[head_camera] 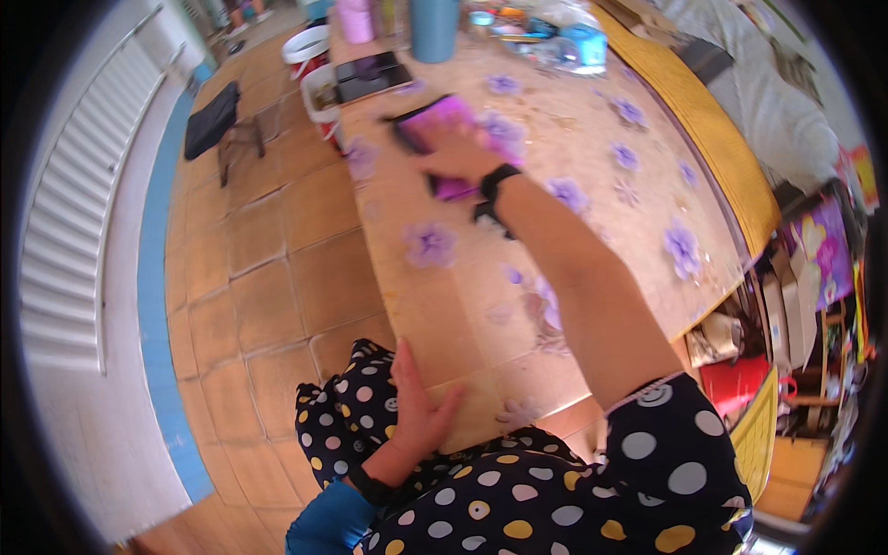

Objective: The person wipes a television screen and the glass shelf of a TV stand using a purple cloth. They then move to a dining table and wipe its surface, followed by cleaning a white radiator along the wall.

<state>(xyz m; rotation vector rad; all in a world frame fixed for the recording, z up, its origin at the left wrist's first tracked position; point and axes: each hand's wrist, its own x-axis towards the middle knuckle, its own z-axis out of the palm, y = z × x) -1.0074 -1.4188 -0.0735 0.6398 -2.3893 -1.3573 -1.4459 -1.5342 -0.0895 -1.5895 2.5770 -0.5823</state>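
My right hand (461, 152) lies over a bright purple cloth with dark edges (444, 118) on the table, near its left edge; the hand is blurred and its fingertips are hard to make out. A small dark object (491, 218) shows beside the wrist, partly behind the forearm. My left hand (422, 409) rests at the near left corner of the table (444, 347), fingers and thumb spread, holding nothing. The tabletop bears purple flower prints and some wet-looking patches.
A dark flat device (372, 76), a blue-grey cylinder (434, 28) and a pink bottle (355, 19) stand at the far end, near a clear plastic package (583, 50). White buckets (320, 94) adjoin the left edge. A stool (239, 135) stands on the tiled floor, and a yellow chair (756, 437) at right.
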